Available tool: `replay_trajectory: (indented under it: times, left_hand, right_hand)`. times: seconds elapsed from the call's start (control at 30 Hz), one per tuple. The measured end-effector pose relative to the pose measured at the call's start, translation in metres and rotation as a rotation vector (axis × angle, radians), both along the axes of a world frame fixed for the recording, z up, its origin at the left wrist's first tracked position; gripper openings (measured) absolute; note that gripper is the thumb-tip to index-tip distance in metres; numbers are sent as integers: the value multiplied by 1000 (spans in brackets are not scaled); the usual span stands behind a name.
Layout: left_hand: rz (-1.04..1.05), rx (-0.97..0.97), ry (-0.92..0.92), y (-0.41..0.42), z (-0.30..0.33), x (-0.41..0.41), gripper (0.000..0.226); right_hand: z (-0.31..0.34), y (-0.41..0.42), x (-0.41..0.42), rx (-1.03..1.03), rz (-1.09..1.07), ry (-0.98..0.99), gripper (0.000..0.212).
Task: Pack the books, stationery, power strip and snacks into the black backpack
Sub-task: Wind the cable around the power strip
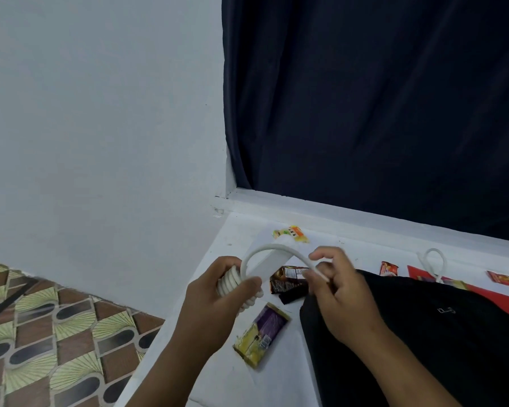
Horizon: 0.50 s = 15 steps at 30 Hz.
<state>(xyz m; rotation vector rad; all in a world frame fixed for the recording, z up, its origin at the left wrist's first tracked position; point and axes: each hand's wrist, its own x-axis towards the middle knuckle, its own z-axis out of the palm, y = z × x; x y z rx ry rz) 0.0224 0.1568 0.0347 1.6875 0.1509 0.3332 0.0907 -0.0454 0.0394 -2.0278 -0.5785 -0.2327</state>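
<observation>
Nearest you, your left hand (218, 292) grips a bundle of white cable coils (232, 284), fingers curled round the stacked loops, thumb across the front. Your right hand (335, 286) pinches the free run of the same white cord (276, 248) between thumb and fingertips, other fingers loosely bent; the cord arches between the two hands. Step in hand, as I judge it: winding the power strip's lead into a tidy coil before packing. The white power strip body (266, 267) seems to lie flat on the white surface (218, 362) just behind the arch, partly hidden, hard to be sure. The black backpack (423, 333) lies at your right, under your right wrist; whether its opening is unzipped can't be told from here. A purple-and-yellow snack packet (262, 337) lies between your forearms, a brown snack packet (288, 279) just beyond, touching the bag's edge. Farther back, a yellow-orange sachet (291, 234) near the sill, two red sachets (388, 268) (504, 279) and a red flat item (497, 298), maybe a book, behind the bag, with another loop of white cord (434, 261) standing up past it. Next move calls for feeding the remaining cord onto the coil, keeping the loops tight so they don't spring loose, then lifting strip and coil together toward the bag. Snacks are not yet packed.
</observation>
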Motion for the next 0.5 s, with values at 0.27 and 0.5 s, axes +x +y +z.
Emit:
replay_trajectory:
  times: [0.27,0.5]
  left_hand:
    - [-240,-107,3,9,10,-2,24]
    - [-104,-331,-24,8,7,-3,60]
  right_hand:
    - [25,-3,26,124,-124,-100,23]
    - [-3,18,9,93,79,263,18]
